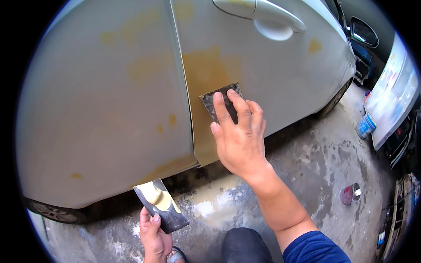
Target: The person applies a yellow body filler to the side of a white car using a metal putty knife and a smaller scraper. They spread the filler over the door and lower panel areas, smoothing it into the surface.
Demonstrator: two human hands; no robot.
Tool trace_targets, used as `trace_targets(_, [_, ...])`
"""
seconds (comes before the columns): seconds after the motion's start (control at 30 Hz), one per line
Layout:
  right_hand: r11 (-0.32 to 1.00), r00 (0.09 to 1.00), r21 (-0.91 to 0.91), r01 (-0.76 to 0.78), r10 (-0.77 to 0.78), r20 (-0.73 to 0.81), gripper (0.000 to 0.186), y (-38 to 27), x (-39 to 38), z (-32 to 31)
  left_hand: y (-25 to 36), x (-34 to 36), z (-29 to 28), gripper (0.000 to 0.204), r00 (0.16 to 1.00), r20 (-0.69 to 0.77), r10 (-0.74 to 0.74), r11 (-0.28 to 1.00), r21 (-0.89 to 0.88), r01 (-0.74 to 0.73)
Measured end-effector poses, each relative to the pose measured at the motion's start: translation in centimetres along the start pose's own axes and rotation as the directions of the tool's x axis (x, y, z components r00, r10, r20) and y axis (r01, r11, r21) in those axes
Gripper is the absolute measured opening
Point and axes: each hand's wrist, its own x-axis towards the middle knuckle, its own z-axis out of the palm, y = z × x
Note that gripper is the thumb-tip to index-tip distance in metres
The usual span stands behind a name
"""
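Yellow-tan filler spread in a tall patch (206, 87) along the front edge of the silver car door (280, 74), just right of the panel gap (182, 87). Pressed flat against that patch by the right hand (239, 140): a dark square spreader (219, 103), fingers splayed over its lower half, upper corner tilted up and to the right. Long axis of the patch running top to bottom, parallel to the gap; spreader sitting about midway down it, so more filler above and below the fingers. Right hand clearly the nearer one, touching the work.

Lower down, well apart from the door: left hand (153, 236) closed around the bottom of a flat dark board (161, 206), held at an angle, with a pale yellow smear of putty (158, 198) on its upper face. Board sitting below and to the left of the patch, near the sill.

Smaller yellowish dabs scattered on the neighbouring panel (105, 109) and near the door handle (263, 15). Surface of the patch matt and uneven in tone, darker than the surrounding paint. Stained wet concrete floor (315, 166) underneath, with a red tin (350, 193) standing off to the right.
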Motion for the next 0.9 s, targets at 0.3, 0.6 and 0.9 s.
trace_targets(0.3, [0.999, 0.999, 0.007, -0.039, 0.039, 0.003, 0.057, 1.2, -7.4, 6.6, 0.1, -0.3, -0.5, 0.045, 0.999, -0.015, -0.035, 0.998, 0.047, 0.036])
trace_targets(0.6, [0.992, 0.979, 0.035, -0.124, 0.117, 0.165, 0.058, 1.4, -14.9, 11.8, 0.3, -1.2, -1.2, 0.047, 0.997, -0.061, -0.043, 0.997, 0.066, 0.047])
trace_targets(0.9, [0.978, 0.939, 0.064, -0.199, 0.171, 0.298, 0.055, 1.6, -19.9, 13.2, -0.3, -1.3, -1.1, 0.046, 0.997, -0.048, -0.059, 0.995, 0.080, 0.062])
